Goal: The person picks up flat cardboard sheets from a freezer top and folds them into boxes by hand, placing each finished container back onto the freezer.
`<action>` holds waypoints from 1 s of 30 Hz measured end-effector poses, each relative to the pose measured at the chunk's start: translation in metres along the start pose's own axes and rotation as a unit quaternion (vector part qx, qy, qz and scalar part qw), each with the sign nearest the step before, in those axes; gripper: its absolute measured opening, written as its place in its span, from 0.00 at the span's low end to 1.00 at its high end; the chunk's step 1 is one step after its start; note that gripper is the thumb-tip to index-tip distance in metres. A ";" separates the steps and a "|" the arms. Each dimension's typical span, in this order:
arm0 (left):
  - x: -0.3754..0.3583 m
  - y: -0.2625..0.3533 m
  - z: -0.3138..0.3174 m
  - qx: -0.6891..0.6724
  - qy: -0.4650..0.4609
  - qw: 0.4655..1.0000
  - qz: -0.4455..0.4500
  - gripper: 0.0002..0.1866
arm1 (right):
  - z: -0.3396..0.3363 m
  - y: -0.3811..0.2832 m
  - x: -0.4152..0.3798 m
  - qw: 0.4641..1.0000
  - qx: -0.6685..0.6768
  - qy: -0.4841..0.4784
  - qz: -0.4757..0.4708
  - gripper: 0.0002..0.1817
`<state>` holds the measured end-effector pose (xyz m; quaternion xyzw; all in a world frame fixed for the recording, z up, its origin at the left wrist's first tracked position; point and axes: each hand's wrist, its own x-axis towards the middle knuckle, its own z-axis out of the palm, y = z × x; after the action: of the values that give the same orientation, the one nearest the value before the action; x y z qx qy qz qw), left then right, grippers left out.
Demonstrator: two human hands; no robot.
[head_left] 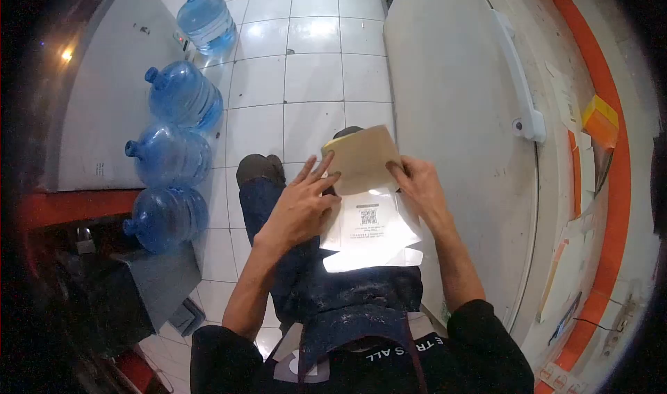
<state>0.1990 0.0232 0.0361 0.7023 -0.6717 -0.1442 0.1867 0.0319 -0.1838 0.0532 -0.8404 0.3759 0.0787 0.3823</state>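
Observation:
A flattened carton with a printed QR code [368, 217] rests across my lap. Its white lower part has flaps at the sides and bottom, and its tan upper panel [361, 159] is folded up at the far end. My left hand [302, 203] grips the carton's left edge with fingers partly spread, tips on the tan panel and white side. On the right, my right hand [419, 185] pinches the tan panel's corner, thumb on top and the other fingers partly hidden behind it.
Several blue water jugs [184, 95] stand along the left on the tiled floor [313, 74]. A white door with a handle [521, 81] is close on my right. An orange-yellow box [599, 121] sits beyond it. A dark box-shaped object [160, 283] is at the lower left.

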 end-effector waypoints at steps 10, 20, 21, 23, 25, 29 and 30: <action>0.036 0.052 0.033 -0.017 0.133 0.990 -0.048 0.33 | 0.036 -0.010 -0.030 0.945 0.311 0.072 -0.076 0.20; 0.029 0.042 0.055 -0.087 0.268 0.959 -0.041 0.15 | 0.027 -0.006 -0.038 0.954 0.280 0.103 0.018 0.19; 0.029 0.044 0.055 -0.100 0.276 0.954 -0.052 0.14 | 0.027 -0.004 -0.038 0.954 0.280 0.104 0.018 0.19; 0.030 0.048 0.050 -0.109 0.279 0.952 -0.060 0.12 | 0.026 -0.002 -0.037 0.946 0.305 0.105 0.015 0.18; 0.029 0.050 0.049 -0.118 0.284 0.949 -0.073 0.11 | 0.027 -0.007 -0.038 0.943 0.308 0.124 0.018 0.16; 0.036 0.058 0.039 -0.438 0.281 0.814 -0.257 0.10 | 0.027 -0.006 -0.041 0.919 0.358 0.162 -0.006 0.11; 0.035 0.055 0.038 -0.488 0.241 0.791 -0.281 0.11 | 0.028 -0.009 -0.043 0.919 0.359 0.160 -0.005 0.11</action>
<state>0.1345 -0.0156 0.0291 0.6879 -0.2182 -0.3251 0.6111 0.0120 -0.1355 0.0568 -0.6500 0.4310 -0.1993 0.5933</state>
